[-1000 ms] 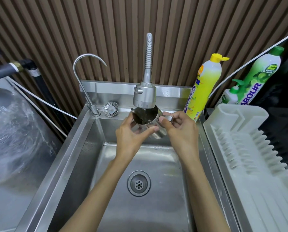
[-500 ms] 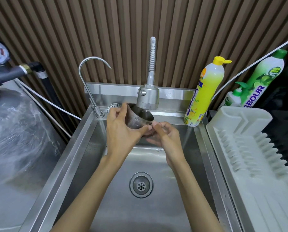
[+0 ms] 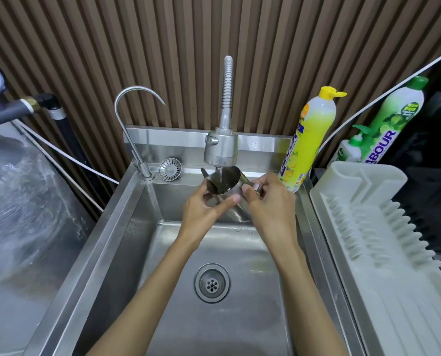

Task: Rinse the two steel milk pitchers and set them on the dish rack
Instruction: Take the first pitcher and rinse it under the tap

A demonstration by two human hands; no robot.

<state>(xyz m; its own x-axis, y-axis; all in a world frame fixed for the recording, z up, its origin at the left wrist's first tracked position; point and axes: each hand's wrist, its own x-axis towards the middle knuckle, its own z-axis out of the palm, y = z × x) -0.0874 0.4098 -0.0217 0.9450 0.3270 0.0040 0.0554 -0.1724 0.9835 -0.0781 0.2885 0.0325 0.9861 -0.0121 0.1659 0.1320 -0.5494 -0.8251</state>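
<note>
A small steel milk pitcher (image 3: 223, 181) is held upright under the spray head of the flexible tap (image 3: 221, 147), and a thin stream runs into it. My left hand (image 3: 201, 213) wraps the pitcher's body from the left, thumb across its front. My right hand (image 3: 268, 201) grips its handle on the right side. Both hands are above the back of the steel sink (image 3: 127, 242). The white plastic dish rack (image 3: 383, 237) stands to the right of the sink with nothing on it. I see no second pitcher.
A curved filter tap (image 3: 137, 119) and a loose strainer (image 3: 170, 169) sit at the sink's back left. A yellow detergent bottle (image 3: 308, 140) stands at the back right corner, with green bottles (image 3: 391, 119) behind the rack. The drain (image 3: 211, 282) lies below my forearms. A plastic-wrapped tank (image 3: 21, 201) is on the left.
Half a second ago my right hand was under the tilted pitcher; now it is back on the handle and the pitcher stands upright under the tap.
</note>
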